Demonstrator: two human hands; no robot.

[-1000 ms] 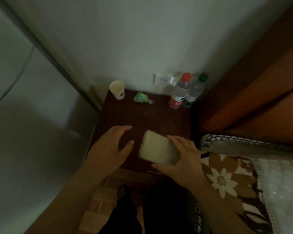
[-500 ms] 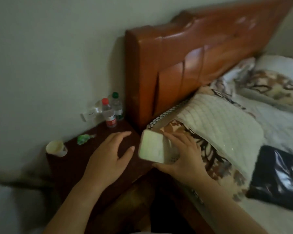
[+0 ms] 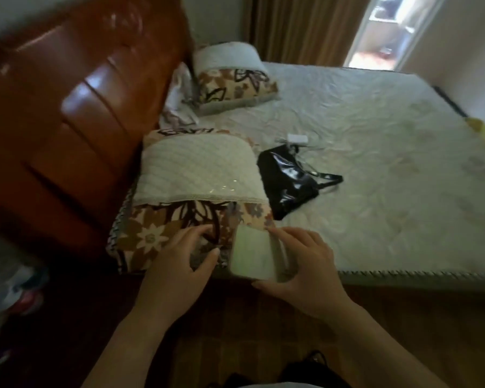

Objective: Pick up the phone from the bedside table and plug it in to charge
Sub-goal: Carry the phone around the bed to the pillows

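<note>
1. While it is held above the near edge of the bed (image 3: 375, 152), the phone (image 3: 251, 254) shows its pale back to the camera, tilted slightly.
2. Gripping it is the right hand (image 3: 305, 273): fingers along the phone's right edge, thumb under its lower edge.
3. Just left of the phone, the left hand (image 3: 177, 273) holds nothing; its fingers are loosely spread and the fingertips lie over the near pillow (image 3: 196, 186), though whether they touch it cannot be told.
4. That pillow has a brown flower print and a white quilted cover over its upper half, and it lies against the wooden headboard (image 3: 76, 102).
5. A second pillow (image 3: 233, 79) of the same kind lies farther up the bed.
6. On the white quilted mattress cover, just beside the near pillow, lies a shiny black bag (image 3: 289, 183).
7. Touching the bag's far end is a small white charger (image 3: 297, 140) with a thin cable (image 3: 305, 166) trailing over the bag.
8. Beyond the bed hang brown curtains (image 3: 300, 29), with a bright doorway (image 3: 387, 32) beside them.
9. At the left edge, blurred items sit low beside the headboard; what they are cannot be made out.
</note>
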